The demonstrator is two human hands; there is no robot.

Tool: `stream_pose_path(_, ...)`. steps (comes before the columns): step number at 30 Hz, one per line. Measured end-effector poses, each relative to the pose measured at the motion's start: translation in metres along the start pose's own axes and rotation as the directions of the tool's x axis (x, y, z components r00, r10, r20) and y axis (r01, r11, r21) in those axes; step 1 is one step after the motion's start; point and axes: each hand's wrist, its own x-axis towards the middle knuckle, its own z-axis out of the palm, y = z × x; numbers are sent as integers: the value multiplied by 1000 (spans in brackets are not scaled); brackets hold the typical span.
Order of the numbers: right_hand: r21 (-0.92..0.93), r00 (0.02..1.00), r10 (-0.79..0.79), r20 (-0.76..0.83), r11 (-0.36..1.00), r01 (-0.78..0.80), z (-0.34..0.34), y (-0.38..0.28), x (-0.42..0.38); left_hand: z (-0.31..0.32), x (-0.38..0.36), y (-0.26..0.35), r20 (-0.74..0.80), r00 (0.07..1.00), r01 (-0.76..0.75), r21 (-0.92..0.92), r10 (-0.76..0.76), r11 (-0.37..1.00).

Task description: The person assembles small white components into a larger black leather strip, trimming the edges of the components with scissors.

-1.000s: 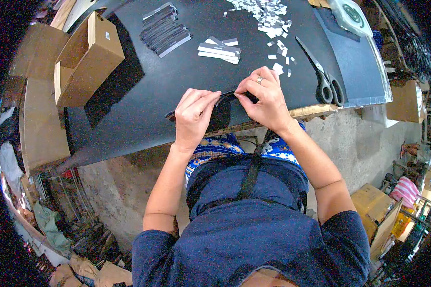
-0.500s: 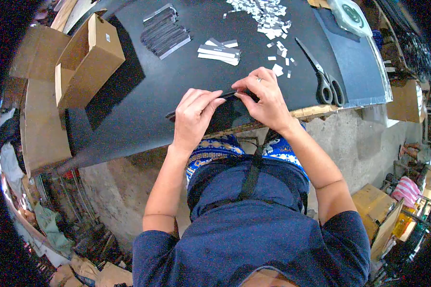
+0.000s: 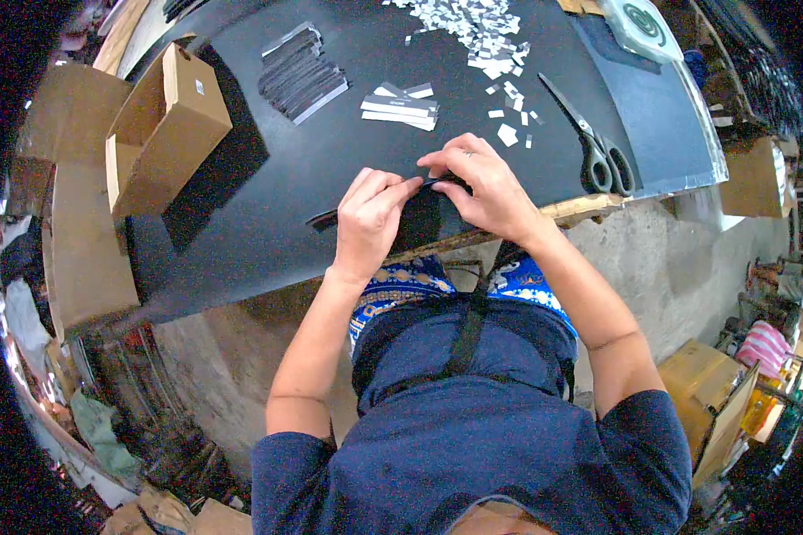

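A thin black strip (image 3: 330, 217) lies along the near edge of the black table (image 3: 366, 152). My left hand (image 3: 370, 225) and my right hand (image 3: 480, 192) both pinch it, fingertips meeting near its middle. Its left end sticks out past my left hand; the rest is hidden under my fingers. A ring shows on my right hand.
Scissors (image 3: 589, 141) lie to the right. White paper scraps (image 3: 477, 31) are scattered at the back. A small stack of white-edged strips (image 3: 400, 103) and a pile of dark strips (image 3: 299, 73) lie behind my hands. An open cardboard box (image 3: 156, 125) stands at left.
Both hands have stayed on the strip, with the fingers shifting a little along it. The view has tilted slightly.
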Motion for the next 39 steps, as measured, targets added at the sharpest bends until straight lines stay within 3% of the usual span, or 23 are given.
stream_pose_path(6,-23,999,22,29,1000,-21,-7,3,-3,-2,4,2,-7,1000,-22,-6,22,1000)
stream_pose_path(9,40,992,127,28,991,-128,-13,2,-5,-8,10,3,11,999,44,-112,-43,993)
stream_pose_path(11,274,937,346,45,898,-344,-16,-4,-5,-16,17,7,215,928,353,-237,-305,905)
stream_pose_path(12,274,938,344,42,899,-342,-17,-5,-6,-20,21,11,251,897,424,-252,-364,870)
stream_pose_path(14,421,899,422,119,798,-431,-19,-5,-7,-23,27,10,311,879,443,-251,-362,861)
stream_pose_path(17,438,886,446,126,777,-453,-21,-6,-8,-23,30,6,398,840,488,-258,-369,834)
stream_pose_path(21,410,883,457,108,788,-459,-26,-9,-7,-21,32,3,493,790,543,-284,-365,790)
stream_pose_path(25,402,871,473,135,777,-484,-29,-10,-7,-16,37,8,516,809,503,-361,-281,785)
stream_pose_path(27,397,876,463,132,786,-475,-30,-11,-6,-8,38,12,552,759,607,-412,-344,680)
stream_pose_path(31,406,877,467,115,784,-470,-30,-8,-9,0,41,18,549,745,624,-376,-379,685)
stream_pose_path(33,409,886,456,84,795,-448,-31,-6,-12,4,41,17,579,711,683,-437,-398,585)
stream_pose_path(36,384,876,469,115,792,-474,-36,-5,-14,5,44,15,611,699,687,-431,-371,585)
stream_pose_path(38,163,946,322,-31,936,-313,-46,-2,-17,8,45,7,639,676,716,-450,-367,534)
stream_pose_path(39,65,941,328,-83,944,-324,-57,-6,-17,8,47,4,665,652,742,-465,-364,483)
